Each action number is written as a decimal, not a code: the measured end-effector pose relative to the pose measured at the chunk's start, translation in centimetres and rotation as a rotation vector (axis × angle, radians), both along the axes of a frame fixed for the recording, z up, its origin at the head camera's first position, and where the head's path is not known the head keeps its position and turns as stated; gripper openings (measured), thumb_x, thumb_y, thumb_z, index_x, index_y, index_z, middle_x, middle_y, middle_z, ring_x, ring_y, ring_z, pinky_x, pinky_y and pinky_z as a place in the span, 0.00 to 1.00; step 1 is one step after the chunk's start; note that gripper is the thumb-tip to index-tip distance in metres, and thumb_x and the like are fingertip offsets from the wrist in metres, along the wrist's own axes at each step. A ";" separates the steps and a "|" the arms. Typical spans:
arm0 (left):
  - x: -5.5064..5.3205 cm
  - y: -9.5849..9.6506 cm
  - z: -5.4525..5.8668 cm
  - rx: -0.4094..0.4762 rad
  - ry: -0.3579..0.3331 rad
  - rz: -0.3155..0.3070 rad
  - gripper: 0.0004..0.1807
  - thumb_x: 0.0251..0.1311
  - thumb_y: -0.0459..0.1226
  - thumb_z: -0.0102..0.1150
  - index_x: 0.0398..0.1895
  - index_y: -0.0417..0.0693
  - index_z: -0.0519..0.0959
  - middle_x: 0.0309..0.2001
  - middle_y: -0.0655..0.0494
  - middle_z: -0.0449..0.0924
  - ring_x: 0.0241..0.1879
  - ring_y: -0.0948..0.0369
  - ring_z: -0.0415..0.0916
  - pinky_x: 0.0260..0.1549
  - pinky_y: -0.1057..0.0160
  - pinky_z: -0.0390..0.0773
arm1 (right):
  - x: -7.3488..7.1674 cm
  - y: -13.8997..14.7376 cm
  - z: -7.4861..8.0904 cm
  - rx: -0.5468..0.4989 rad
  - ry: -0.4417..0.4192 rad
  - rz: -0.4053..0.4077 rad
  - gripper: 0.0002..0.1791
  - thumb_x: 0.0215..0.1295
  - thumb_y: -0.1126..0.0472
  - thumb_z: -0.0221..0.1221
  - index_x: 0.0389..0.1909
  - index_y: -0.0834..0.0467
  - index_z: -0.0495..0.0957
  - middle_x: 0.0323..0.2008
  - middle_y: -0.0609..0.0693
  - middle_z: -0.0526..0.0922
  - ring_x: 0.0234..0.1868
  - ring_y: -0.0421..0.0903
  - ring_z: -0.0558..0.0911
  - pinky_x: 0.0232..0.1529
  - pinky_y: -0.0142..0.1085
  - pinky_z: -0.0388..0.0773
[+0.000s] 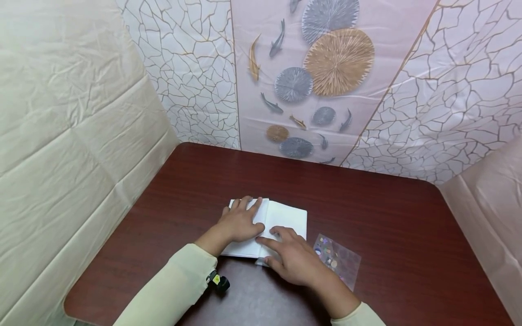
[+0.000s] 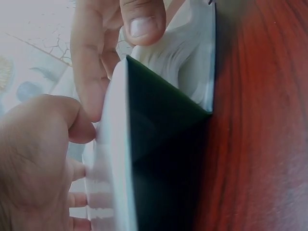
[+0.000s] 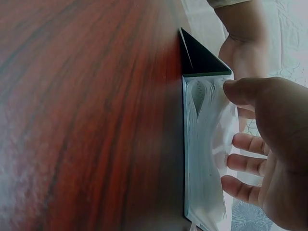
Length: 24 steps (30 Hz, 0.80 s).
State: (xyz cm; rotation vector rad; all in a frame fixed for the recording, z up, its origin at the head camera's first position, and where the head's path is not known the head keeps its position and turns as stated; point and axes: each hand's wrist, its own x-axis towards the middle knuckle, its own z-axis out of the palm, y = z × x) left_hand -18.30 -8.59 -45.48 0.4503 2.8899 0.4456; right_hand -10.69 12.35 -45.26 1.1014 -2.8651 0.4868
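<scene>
An open notebook (image 1: 290, 215) with blank white pages lies on the table. My left hand (image 1: 240, 225) rests with spread fingers on its left page, thumb near the centre fold. Over the lower part of the right page is my right hand (image 1: 295, 256), its index finger reaching to the fold and its thumb by the bottom edge. In the left wrist view the dark cover (image 2: 159, 115) stands up off the table in a slant near the spine. The right wrist view shows the thick page block (image 3: 207, 144) edge-on, with the right thumb at its corner and relaxed fingers touching the page.
A clear sheet of small colourful stickers (image 1: 346, 260) lies right of the notebook, partly behind the right forearm. The dark red-brown table (image 1: 195, 181) reaches back to patterned wall cloth (image 1: 195, 81). A small black device (image 1: 220, 282) is strapped to the left wrist.
</scene>
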 end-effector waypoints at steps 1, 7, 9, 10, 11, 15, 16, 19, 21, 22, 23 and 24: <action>0.0 0.0 -0.1 -0.002 -0.004 0.001 0.45 0.63 0.58 0.45 0.83 0.59 0.51 0.79 0.51 0.51 0.74 0.48 0.51 0.65 0.36 0.57 | 0.0 0.0 0.0 0.003 -0.003 -0.002 0.26 0.72 0.46 0.62 0.70 0.39 0.75 0.66 0.54 0.72 0.68 0.54 0.70 0.57 0.57 0.75; 0.1 -0.1 -0.4 0.029 0.044 -0.003 0.45 0.62 0.56 0.47 0.82 0.55 0.54 0.78 0.49 0.54 0.74 0.47 0.53 0.66 0.36 0.57 | 0.3 0.2 0.1 0.015 -0.004 -0.003 0.29 0.72 0.45 0.61 0.73 0.40 0.71 0.68 0.56 0.71 0.69 0.55 0.68 0.61 0.57 0.73; 0.2 -0.2 -0.2 0.062 0.085 0.003 0.44 0.61 0.54 0.50 0.81 0.51 0.59 0.76 0.47 0.59 0.72 0.46 0.56 0.65 0.37 0.59 | 0.4 0.3 0.2 -0.002 0.011 -0.010 0.31 0.71 0.45 0.62 0.74 0.40 0.70 0.68 0.55 0.71 0.69 0.54 0.69 0.61 0.55 0.73; 0.2 -0.3 -0.1 0.079 0.108 0.008 0.43 0.60 0.53 0.52 0.79 0.49 0.62 0.74 0.46 0.61 0.71 0.46 0.58 0.65 0.38 0.60 | 0.4 0.3 0.3 -0.015 0.021 -0.016 0.32 0.70 0.45 0.63 0.74 0.41 0.70 0.67 0.55 0.72 0.69 0.54 0.69 0.61 0.54 0.74; 0.3 -0.3 0.0 0.101 0.129 0.016 0.42 0.59 0.52 0.54 0.77 0.47 0.65 0.73 0.46 0.63 0.71 0.46 0.59 0.65 0.39 0.61 | 0.5 0.4 0.3 -0.031 0.032 -0.021 0.33 0.69 0.46 0.64 0.74 0.42 0.70 0.67 0.54 0.72 0.68 0.53 0.70 0.61 0.53 0.74; 0.4 -0.4 0.2 0.177 0.211 0.046 0.34 0.58 0.47 0.57 0.67 0.43 0.75 0.69 0.44 0.68 0.69 0.47 0.60 0.64 0.44 0.63 | 0.4 0.5 0.4 -0.084 0.070 -0.042 0.34 0.66 0.46 0.67 0.73 0.47 0.71 0.64 0.51 0.74 0.66 0.49 0.72 0.59 0.49 0.75; 0.4 -0.4 0.3 0.191 0.226 0.053 0.32 0.57 0.46 0.58 0.66 0.43 0.77 0.68 0.44 0.69 0.68 0.47 0.61 0.64 0.45 0.64 | 0.4 0.5 0.4 -0.092 0.075 -0.046 0.35 0.66 0.47 0.67 0.72 0.48 0.72 0.64 0.50 0.74 0.66 0.49 0.72 0.60 0.48 0.75; 0.5 -0.3 0.5 0.223 0.273 0.062 0.28 0.56 0.43 0.60 0.62 0.44 0.80 0.64 0.46 0.72 0.66 0.48 0.63 0.62 0.46 0.66 | 0.3 0.6 0.6 -0.109 0.080 -0.059 0.34 0.66 0.47 0.68 0.71 0.50 0.72 0.63 0.49 0.75 0.66 0.48 0.72 0.62 0.48 0.74; 0.5 -0.3 0.6 0.226 0.308 0.051 0.27 0.55 0.42 0.60 0.59 0.45 0.81 0.61 0.47 0.75 0.63 0.48 0.66 0.61 0.47 0.66 | 0.3 0.6 0.6 -0.113 0.080 -0.071 0.34 0.65 0.47 0.68 0.71 0.51 0.73 0.63 0.48 0.75 0.66 0.48 0.72 0.62 0.48 0.74; 0.6 -0.3 0.7 0.228 0.325 0.042 0.26 0.55 0.42 0.60 0.58 0.45 0.81 0.60 0.48 0.76 0.62 0.48 0.67 0.61 0.48 0.66 | 0.3 0.7 0.7 -0.116 0.079 -0.074 0.34 0.65 0.47 0.68 0.71 0.52 0.73 0.63 0.48 0.75 0.66 0.48 0.72 0.61 0.48 0.74; 0.8 -0.3 0.8 0.232 0.341 0.032 0.25 0.55 0.41 0.60 0.57 0.46 0.82 0.59 0.49 0.77 0.61 0.49 0.68 0.61 0.48 0.67 | 0.3 0.7 0.7 -0.118 0.079 -0.077 0.34 0.66 0.47 0.68 0.71 0.52 0.73 0.63 0.48 0.75 0.66 0.47 0.72 0.61 0.48 0.74; 1.0 -0.2 1.1 0.236 0.353 0.020 0.24 0.54 0.40 0.60 0.56 0.46 0.83 0.57 0.49 0.78 0.61 0.49 0.68 0.62 0.49 0.67 | 0.2 0.8 0.7 -0.120 0.079 -0.079 0.34 0.66 0.48 0.68 0.70 0.52 0.73 0.63 0.48 0.75 0.65 0.47 0.72 0.61 0.48 0.74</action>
